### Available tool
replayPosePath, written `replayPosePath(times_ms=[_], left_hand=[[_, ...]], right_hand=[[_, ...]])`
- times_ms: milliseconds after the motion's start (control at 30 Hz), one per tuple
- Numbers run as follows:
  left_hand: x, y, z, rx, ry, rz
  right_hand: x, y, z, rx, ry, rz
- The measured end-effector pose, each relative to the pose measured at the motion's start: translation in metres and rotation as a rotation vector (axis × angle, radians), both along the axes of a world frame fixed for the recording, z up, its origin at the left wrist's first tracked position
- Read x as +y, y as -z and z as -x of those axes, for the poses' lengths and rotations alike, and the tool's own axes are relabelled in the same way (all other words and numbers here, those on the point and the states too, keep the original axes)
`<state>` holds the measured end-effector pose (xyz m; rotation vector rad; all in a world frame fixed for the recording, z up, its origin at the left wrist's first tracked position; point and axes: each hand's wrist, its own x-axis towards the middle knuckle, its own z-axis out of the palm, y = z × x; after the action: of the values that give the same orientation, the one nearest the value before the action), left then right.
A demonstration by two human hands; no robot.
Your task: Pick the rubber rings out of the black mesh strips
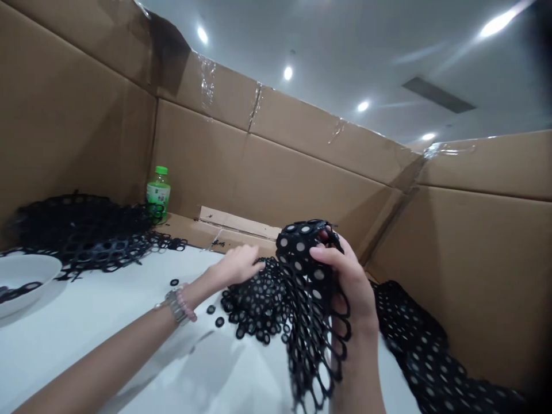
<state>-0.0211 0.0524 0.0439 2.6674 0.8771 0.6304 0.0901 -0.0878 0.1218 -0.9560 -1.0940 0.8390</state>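
My right hand [356,282] is closed on a black perforated sheet [302,247], gripping it between thumb and fingers. Pale round discs still fill the sheet's upper part, while its lower part hangs down as an open mesh of rings. My left hand [244,264], with bracelets at the wrist, is over the far left side of a pile of small black discs [259,305] with pale centres. Its fingers are curled inward, and whatever they may hold is hidden. A few loose discs [219,322] lie on the white tabletop [172,356] near the pile.
Cardboard walls [276,167] enclose the table. At the left are a heap of black mesh [86,230], a white bowl [47,264] with dark pieces inside, and a green-capped bottle [158,192]. More dotted black sheets [422,351] lie at the right.
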Motion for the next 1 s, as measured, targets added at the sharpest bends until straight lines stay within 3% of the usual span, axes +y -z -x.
replayPosePath(times_ms=[100,167,200,267,400,533,667,800,933,1000], left_hand=[[-0.017,-0.031,0.02,-0.453,-0.052,-0.19],[-0.039,-0.047,0.03,-0.674,0.035,-0.329],[-0.051,-0.051,0.032,-0.685,0.098,-0.354],[-0.07,-0.054,0.031,-0.603,0.188,-0.284],[-0.085,-0.052,0.021,-0.536,0.231,0.117],[-0.082,-0.052,0.021,-0.602,0.404,0.492],[-0.079,-0.05,0.022,-0.68,0.363,0.515],[-0.069,-0.046,0.016,-0.683,0.362,0.575],[-0.042,-0.045,0.012,-0.716,0.396,0.721],[-0.025,-0.04,0.011,-0.585,0.309,0.607]], right_hand=[[0.008,0.004,-0.004,-0.009,0.041,-0.01],[0.013,0.008,-0.003,-0.057,0.052,-0.051],[0.015,0.01,-0.001,-0.08,0.058,-0.078],[0.018,0.014,0.003,-0.104,0.083,-0.142],[0.02,0.02,0.013,-0.124,0.196,-0.317],[0.019,0.022,0.019,-0.208,0.317,-0.506],[0.02,0.022,0.026,-0.36,0.459,-0.625],[0.026,0.021,0.03,-0.4,0.512,-0.715],[0.02,0.01,0.011,-0.095,0.563,-0.692],[0.01,0.002,-0.007,0.113,0.601,-0.648]])
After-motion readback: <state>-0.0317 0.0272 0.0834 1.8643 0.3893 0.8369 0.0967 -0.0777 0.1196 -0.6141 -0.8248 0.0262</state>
